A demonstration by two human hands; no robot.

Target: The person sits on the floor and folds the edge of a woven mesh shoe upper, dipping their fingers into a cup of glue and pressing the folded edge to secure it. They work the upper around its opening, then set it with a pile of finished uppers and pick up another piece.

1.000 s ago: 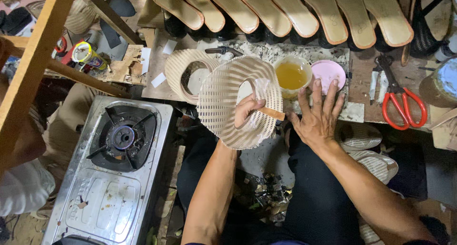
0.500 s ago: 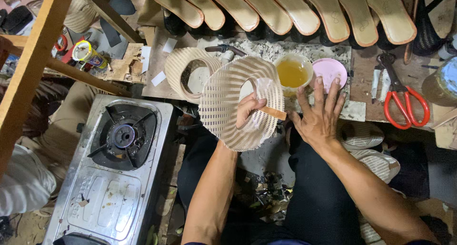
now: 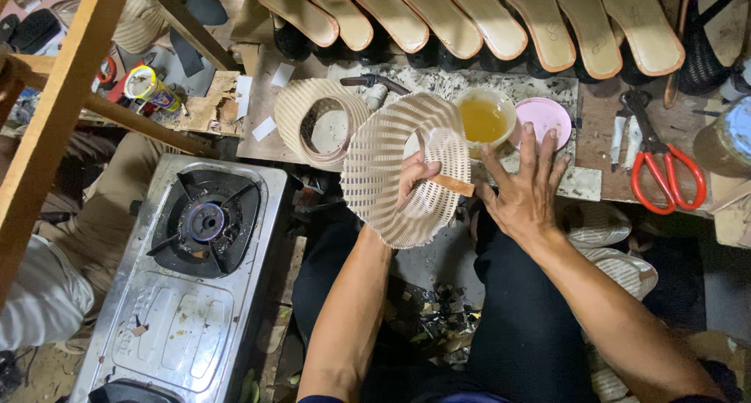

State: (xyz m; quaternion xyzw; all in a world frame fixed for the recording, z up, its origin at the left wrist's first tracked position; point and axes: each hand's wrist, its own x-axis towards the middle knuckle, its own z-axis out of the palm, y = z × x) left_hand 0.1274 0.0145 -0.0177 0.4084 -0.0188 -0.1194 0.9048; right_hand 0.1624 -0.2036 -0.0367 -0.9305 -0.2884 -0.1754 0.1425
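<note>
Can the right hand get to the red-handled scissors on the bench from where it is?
Probably yes: the right hand is open and holds nothing, and the red-handled scissors lie uncovered to its right, with only bare wooden bench between.

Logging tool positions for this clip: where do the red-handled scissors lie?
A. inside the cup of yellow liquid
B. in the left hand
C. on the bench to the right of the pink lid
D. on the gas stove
C: the red-handled scissors lie flat on the bench, right of the pink lid, untouched by either hand.

Small yellow-labelled can (image 3: pixel 149 86), perhaps glue.
</note>
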